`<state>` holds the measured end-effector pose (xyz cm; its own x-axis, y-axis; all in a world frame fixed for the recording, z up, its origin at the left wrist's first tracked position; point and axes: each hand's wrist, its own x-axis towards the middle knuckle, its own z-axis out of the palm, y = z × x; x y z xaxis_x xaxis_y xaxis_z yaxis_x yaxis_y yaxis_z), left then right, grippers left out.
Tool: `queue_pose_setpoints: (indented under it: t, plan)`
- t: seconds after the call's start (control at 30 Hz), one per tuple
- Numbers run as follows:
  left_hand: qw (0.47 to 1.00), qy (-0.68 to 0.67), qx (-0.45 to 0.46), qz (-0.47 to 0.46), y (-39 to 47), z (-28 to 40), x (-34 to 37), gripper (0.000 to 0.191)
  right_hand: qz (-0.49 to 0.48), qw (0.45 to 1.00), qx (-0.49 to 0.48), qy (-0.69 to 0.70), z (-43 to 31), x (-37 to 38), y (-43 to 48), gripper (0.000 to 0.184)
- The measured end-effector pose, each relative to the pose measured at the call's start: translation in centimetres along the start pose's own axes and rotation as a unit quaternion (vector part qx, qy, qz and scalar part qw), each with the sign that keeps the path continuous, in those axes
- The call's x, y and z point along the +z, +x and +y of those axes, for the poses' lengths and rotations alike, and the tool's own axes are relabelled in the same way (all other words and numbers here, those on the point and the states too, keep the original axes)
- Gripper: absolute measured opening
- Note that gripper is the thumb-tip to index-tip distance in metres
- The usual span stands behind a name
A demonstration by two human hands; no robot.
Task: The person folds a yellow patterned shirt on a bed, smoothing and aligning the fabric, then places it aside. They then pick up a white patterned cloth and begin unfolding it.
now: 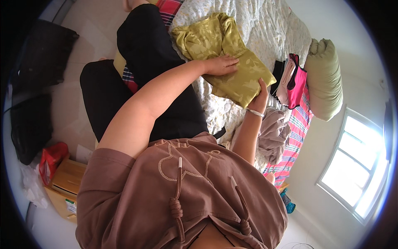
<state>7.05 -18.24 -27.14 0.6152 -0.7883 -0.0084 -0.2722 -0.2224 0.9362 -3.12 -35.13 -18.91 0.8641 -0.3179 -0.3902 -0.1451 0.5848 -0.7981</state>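
Note:
A shiny olive-green garment with a leaf pattern (202, 37), partly folded, lies on a pale floral quilt (261, 25). My left hand (220, 65) rests flat on its middle, palm down. At the garment's lower right edge, my right hand (261, 98) grips the cloth, with a finger or thumb on top and the other fingers hidden beneath; a pale bracelet circles that wrist. Right of the garment lie folded pieces of clothing, black (277, 74), pale pink (287, 77) and bright pink with black trim (298, 85). A crumpled grey-brown cloth (273, 137) lies behind my right forearm.
A rolled pale green bundle (325, 81) stands at the bed's far right, by the wall. Plaid bedding (295, 137) shows beneath the quilt. My black-clad legs (149, 43) are at the left. A wooden cabinet (67, 177) with a red bag (53, 160) stands lower left.

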Motion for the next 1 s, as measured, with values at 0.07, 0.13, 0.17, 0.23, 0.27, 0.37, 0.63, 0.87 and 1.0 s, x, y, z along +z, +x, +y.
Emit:
queue_pose_setpoints:
  t: [0.07,0.13,0.17,0.23,0.27,0.37,0.63,0.87,1.0]
  plan:
    - [0.983,-0.179,-0.044,-0.023,-0.4,0.2,-1.0,0.060,-0.007,1.000,0.003,0.018,-0.2,2.0,1.5,0.026]
    - [0.891,-0.428,-0.122,-0.085,-0.7,0.4,-2.3,0.057,-0.031,0.999,-0.014,0.012,0.0,4.4,3.4,0.022]
    - [0.876,-0.459,-0.136,-0.054,-1.0,0.4,-3.0,0.054,-0.057,0.998,-0.024,0.007,0.2,5.7,4.5,0.020]
    - [0.842,-0.518,-0.147,0.002,-1.6,-0.1,-3.9,0.049,-0.061,0.997,-0.043,0.000,1.0,8.5,6.9,0.013]
    - [0.809,-0.567,-0.142,0.061,-1.8,-0.5,-4.3,0.045,-0.054,0.997,-0.050,0.004,1.7,9.9,8.2,0.011]
    - [0.676,-0.712,-0.114,0.152,-2.2,-2.4,-5.3,0.044,-0.064,0.995,-0.020,-0.069,3.9,13.1,11.1,0.018]
    - [0.492,-0.758,-0.152,0.399,-2.6,-3.5,-6.9,0.047,-0.065,0.991,0.026,-0.112,9.9,13.8,12.7,0.027]
    - [0.570,-0.686,-0.170,0.419,-4.2,-2.0,-6.5,0.042,-0.053,0.968,-0.075,-0.233,9.0,10.3,11.2,0.022]
    - [0.614,-0.621,-0.242,0.423,-3.9,-3.8,-5.4,0.034,-0.088,0.939,-0.147,-0.300,9.7,9.5,11.7,0.019]
